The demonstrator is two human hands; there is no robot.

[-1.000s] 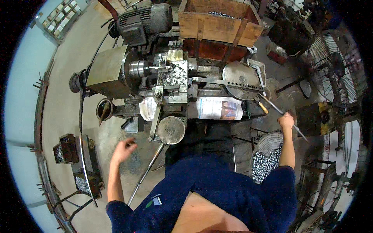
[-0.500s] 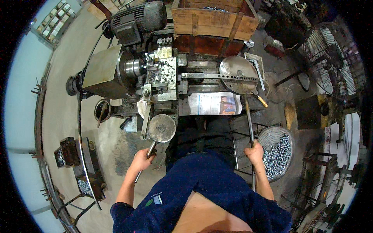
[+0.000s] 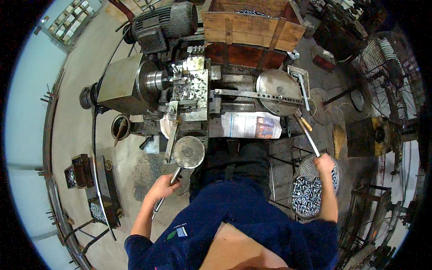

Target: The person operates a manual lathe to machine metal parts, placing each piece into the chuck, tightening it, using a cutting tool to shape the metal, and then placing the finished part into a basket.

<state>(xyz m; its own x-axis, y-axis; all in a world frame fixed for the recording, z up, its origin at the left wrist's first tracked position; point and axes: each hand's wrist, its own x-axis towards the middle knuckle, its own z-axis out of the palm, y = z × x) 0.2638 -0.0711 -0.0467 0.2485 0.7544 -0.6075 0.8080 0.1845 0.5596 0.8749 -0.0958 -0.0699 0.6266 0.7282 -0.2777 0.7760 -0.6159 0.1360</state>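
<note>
- Steel lever (image 3: 168, 185), near left below the lathe (image 3: 189, 96): left hand (image 3: 163, 188) clenched around it.
- Right hand (image 3: 325, 163) grasps long rod handle (image 3: 309, 135), above perforated basket (image 3: 310, 189) of metal parts, right.

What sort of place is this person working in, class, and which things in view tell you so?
Most likely a small metalworking shop: a lathe with a large electric motor, a perforated basket of small metal parts, and a big floor fan.

A single head-worn fisheye view looks steeply down from above the person, facing forward over the lathe (image 3: 180, 90), close to the torso, with edges bending toward the rim.
</note>
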